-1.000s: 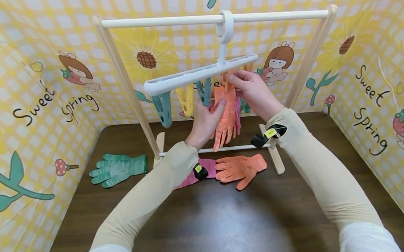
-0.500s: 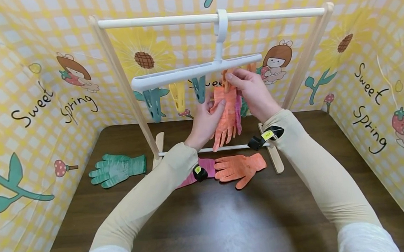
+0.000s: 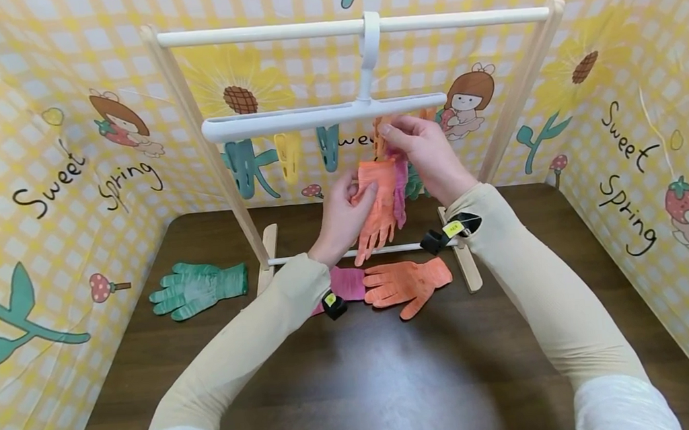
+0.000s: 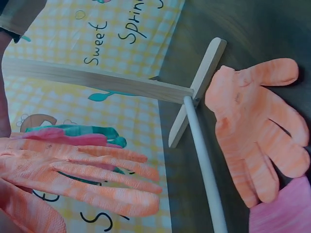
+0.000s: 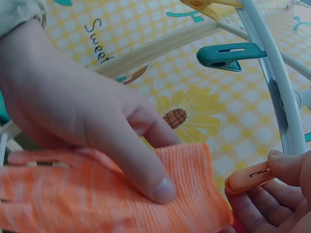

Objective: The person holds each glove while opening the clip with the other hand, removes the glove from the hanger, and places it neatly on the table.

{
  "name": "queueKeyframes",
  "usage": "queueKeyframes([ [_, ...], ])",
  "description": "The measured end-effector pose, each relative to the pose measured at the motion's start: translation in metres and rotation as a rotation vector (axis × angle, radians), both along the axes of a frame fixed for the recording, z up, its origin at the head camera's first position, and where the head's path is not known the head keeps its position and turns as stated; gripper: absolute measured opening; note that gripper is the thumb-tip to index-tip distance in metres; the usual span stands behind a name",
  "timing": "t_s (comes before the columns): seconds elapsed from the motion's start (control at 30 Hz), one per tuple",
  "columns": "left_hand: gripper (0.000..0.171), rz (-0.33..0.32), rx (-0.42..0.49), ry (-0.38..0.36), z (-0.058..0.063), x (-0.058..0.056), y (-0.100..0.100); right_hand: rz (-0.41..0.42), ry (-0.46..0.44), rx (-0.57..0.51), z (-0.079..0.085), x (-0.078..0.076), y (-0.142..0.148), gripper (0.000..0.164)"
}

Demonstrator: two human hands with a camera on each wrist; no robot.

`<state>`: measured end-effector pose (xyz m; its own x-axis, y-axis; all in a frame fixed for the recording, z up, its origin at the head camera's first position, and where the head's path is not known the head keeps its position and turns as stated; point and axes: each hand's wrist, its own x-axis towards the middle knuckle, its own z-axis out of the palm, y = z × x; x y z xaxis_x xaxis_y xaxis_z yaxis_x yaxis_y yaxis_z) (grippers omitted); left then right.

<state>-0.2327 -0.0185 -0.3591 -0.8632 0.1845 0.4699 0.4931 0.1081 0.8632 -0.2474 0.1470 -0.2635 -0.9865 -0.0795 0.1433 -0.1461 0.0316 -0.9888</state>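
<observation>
My left hand point(image 3: 344, 216) pinches an orange knit glove point(image 5: 107, 189) near its cuff, thumb on the front; its fingers hang downward. My right hand point(image 3: 427, 151) pinches an orange clothespin point(image 5: 250, 177) under the white hanger point(image 3: 312, 117). In the right wrist view a small gap separates the cuff edge from the clothespin's tip. Behind the held glove hang a pink glove point(image 3: 400, 190) and a green glove point(image 4: 97, 130), their upper ends hidden. On the table lie another orange glove point(image 3: 407, 285), a pink glove point(image 3: 348, 284) partly covered, and a green glove point(image 3: 198, 289).
The hanger hooks over the white bar point(image 3: 269, 33) of a wooden-legged rack point(image 3: 205, 145). Teal clips point(image 3: 328, 149) and a yellow clip point(image 3: 287, 157) hang at its left side. A lower white rod point(image 4: 201, 145) crosses the rack's base. Patterned cloth surrounds the dark table point(image 3: 370, 388).
My left hand has drawn the orange glove down and left, its cuff now apart from the clothespin. The hanger's left end has swung back and left. My right hand keeps pinching the clothespin.
</observation>
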Motion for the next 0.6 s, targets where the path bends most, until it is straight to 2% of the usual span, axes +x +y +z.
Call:
queueKeyframes([
  [0.17, 0.016, 0.043, -0.063, 0.012, -0.008, 0.004, -0.003, -0.024, 0.03, 0.064, 0.0, 0.002, 0.0, 0.023],
  [0.27, 0.015, 0.048, -0.088, 0.03, -0.012, 0.006, -0.006, -0.039, 0.056, 0.09, 0.0, 0.003, 0.0, 0.025],
  [0.6, 0.015, 0.011, -0.122, 0.036, -0.022, 0.016, -0.009, -0.057, 0.041, 0.112, -0.001, 0.003, 0.005, 0.035],
])
